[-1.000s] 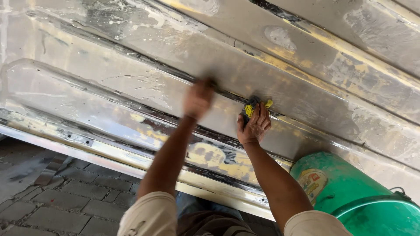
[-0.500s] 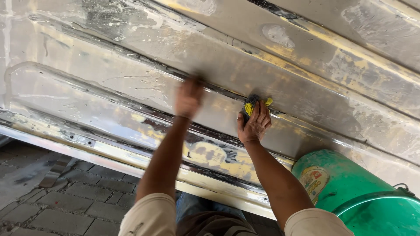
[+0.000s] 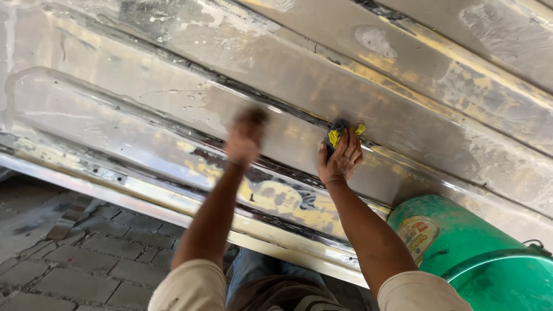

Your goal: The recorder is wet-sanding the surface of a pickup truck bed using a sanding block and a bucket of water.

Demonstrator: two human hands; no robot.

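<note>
A wet grey metal body panel with ridges and worn yellow patches fills the view. My left hand is blurred with motion and presses on the panel's middle ridge. A small dark pad shows at its fingertips. To the right, my right hand holds a yellow and dark sponge against the groove above the same ridge. Both forearms reach up from the bottom of the view.
A green drum with a round label stands at the lower right, close under the panel. Grey brick paving lies below at the left. The panel's lower metal edge with small holes runs diagonally across.
My left hand has slid to the left along the ridge and slightly downward. My right hand and the sponge have stayed in the same spot.
</note>
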